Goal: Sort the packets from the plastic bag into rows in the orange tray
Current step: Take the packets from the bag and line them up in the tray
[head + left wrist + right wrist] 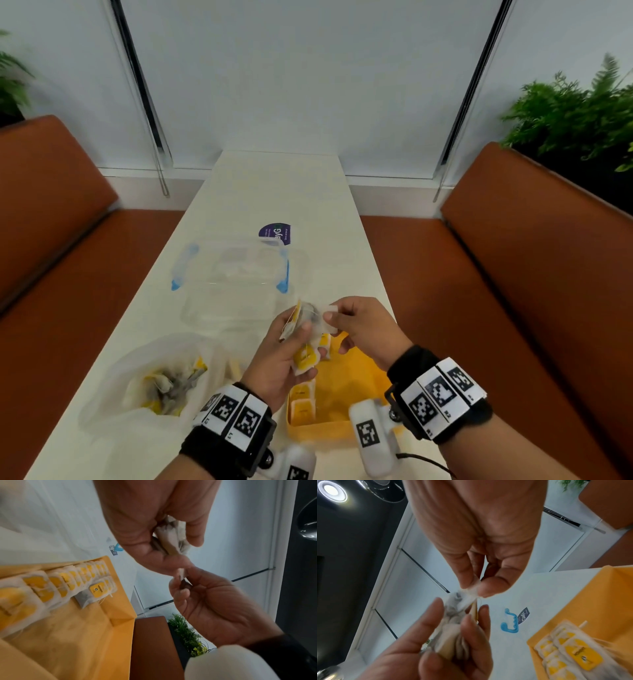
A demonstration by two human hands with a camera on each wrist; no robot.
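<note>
My left hand (pixel 301 342) grips a bunch of white tea-bag packets (pixel 303 356) with yellow labels, held above the far end of the orange tray (pixel 346 387). My right hand (pixel 331 317) pinches the edge of one white packet (pixel 331 310) at the top of that bunch. The right wrist view shows the pinched packet (pixel 471 599) between thumb and forefinger, and the bunch (pixel 453 635) in the left hand's fingers. Rows of packets (pixel 68 582) stand on edge along one side of the tray (pixel 85 635). The plastic bag (pixel 154 383) lies to the left with several packets inside.
A clear box (pixel 233 274) with blue clips stands on the white table (pixel 281 192) beyond my hands, a purple sticker (pixel 275 233) behind it. Brown benches (pixel 513 274) flank the table. Plants (pixel 575 116) stand at the back corners.
</note>
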